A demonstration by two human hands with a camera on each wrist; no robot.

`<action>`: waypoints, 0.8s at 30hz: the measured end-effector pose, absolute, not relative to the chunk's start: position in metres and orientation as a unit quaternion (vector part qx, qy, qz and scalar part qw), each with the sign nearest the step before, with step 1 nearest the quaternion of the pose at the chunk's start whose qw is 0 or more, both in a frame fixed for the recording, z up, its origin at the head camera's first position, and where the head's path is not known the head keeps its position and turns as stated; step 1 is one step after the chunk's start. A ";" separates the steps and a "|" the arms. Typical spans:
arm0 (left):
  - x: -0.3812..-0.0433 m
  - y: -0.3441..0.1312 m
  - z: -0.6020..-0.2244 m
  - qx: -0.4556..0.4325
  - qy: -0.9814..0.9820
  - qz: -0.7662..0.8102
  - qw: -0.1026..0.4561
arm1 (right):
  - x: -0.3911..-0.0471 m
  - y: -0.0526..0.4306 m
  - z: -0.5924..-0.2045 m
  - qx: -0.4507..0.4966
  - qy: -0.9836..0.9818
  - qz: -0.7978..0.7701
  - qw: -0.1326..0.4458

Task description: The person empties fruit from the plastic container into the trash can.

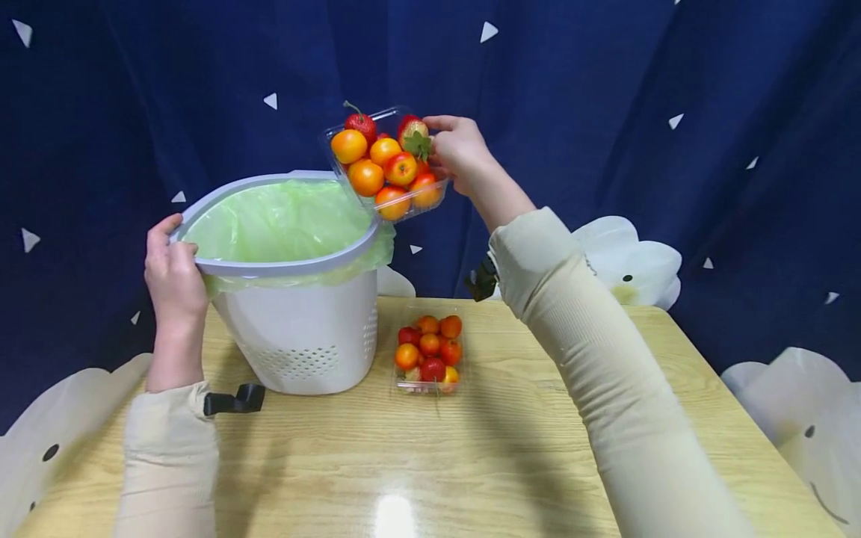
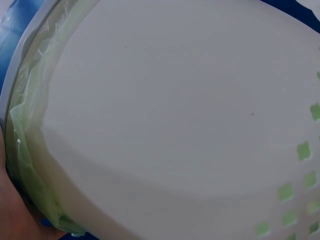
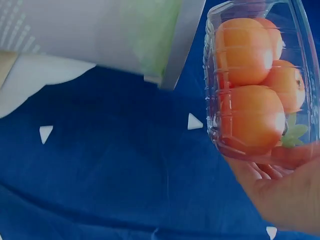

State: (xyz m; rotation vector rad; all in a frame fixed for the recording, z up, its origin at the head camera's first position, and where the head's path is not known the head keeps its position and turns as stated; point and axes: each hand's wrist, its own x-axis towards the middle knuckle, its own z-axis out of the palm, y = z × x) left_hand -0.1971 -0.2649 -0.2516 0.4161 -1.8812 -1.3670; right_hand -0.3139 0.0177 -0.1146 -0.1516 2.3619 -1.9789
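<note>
My left hand (image 1: 176, 280) grips the left rim of a white plastic bin (image 1: 303, 329) lined with a light green bag (image 1: 282, 224). In the left wrist view the bin's wall (image 2: 165, 110) fills most of the picture. My right hand (image 1: 464, 153) holds a clear plastic fruit box (image 1: 440, 196) by its right end, raised at the bin's right rim and tilted toward the bin's mouth. Orange and red round fruits (image 1: 366, 178) and strawberries (image 1: 361, 127) lie in it. The right wrist view shows fingers (image 3: 280, 200) under the box's end.
On the wooden table (image 1: 323, 463), right of the bin, sits a second clear box (image 1: 430, 387) of similar fruits. A dark blue curtain (image 1: 572, 90) with white triangles hangs behind. White cloud-shaped cushions (image 1: 628, 258) border the table.
</note>
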 end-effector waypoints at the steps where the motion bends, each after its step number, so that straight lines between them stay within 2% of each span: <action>1: -0.197 -0.265 -0.252 0.164 -0.736 -0.535 0.381 | -0.314 0.014 -0.114 -0.053 0.762 -0.644 0.027; 15: -0.195 -0.264 -0.253 0.166 -0.737 -0.535 0.378 | -0.317 -0.018 -0.115 -0.101 0.762 -0.639 -0.016; 24: -0.196 -0.265 -0.253 0.166 -0.738 -0.532 0.381 | -0.322 -0.039 -0.123 -0.107 0.780 -0.613 -0.068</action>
